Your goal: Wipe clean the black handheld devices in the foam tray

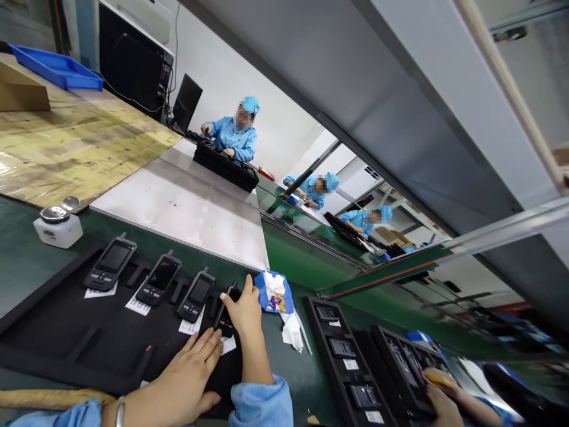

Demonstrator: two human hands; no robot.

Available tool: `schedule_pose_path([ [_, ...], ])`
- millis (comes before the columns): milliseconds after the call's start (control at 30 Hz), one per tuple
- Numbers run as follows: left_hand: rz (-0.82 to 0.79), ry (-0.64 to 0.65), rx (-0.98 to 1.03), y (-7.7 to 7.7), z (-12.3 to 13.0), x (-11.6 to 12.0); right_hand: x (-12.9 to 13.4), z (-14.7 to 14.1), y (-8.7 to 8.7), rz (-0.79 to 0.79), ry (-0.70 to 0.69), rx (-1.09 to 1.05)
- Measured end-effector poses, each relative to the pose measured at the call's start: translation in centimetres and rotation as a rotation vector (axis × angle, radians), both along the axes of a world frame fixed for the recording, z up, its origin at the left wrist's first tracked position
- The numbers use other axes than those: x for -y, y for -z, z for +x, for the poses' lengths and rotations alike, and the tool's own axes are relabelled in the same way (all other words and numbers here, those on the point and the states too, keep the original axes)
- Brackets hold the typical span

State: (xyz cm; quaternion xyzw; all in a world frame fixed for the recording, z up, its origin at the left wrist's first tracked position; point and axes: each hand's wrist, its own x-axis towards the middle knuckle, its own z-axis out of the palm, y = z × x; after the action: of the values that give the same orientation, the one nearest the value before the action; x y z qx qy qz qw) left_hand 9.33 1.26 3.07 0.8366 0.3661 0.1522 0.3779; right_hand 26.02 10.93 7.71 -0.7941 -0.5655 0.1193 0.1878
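Note:
Several black handheld phones with stubby antennas, including one phone, one beside it and a third, lie in a row in a black foam tray, with white paper labels under them. At the row's right end is a fourth handheld phone, largely covered by my hands. My right hand grips around its upper part, thumb on the left side and forefinger on the right. My left hand lies flat, fingers stretched together, fingertips touching the phone's lower end.
A blue box of white tissues stands right of my hand. Further right are foam trays of devices and a co-worker's hand. A white dispenser bottle stands left, a white board ahead. Other workers sit beyond.

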Motion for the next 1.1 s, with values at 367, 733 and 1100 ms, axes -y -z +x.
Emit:
schedule_pose_path([
  [367,0.142,-0.222,-0.079,0.6,-0.2,-1.4,16.6,4.1,5.5,0.262,-0.138,-0.040],
  [733,0.101,-0.269,-0.089,0.6,0.8,-1.5,12.5,-1.2,3.7,-0.087,-0.315,0.219],
  [1100,0.113,-0.342,-0.155,-0.1,1.6,-2.4,12.4,-1.9,3.1,-0.091,-0.359,0.276],
])
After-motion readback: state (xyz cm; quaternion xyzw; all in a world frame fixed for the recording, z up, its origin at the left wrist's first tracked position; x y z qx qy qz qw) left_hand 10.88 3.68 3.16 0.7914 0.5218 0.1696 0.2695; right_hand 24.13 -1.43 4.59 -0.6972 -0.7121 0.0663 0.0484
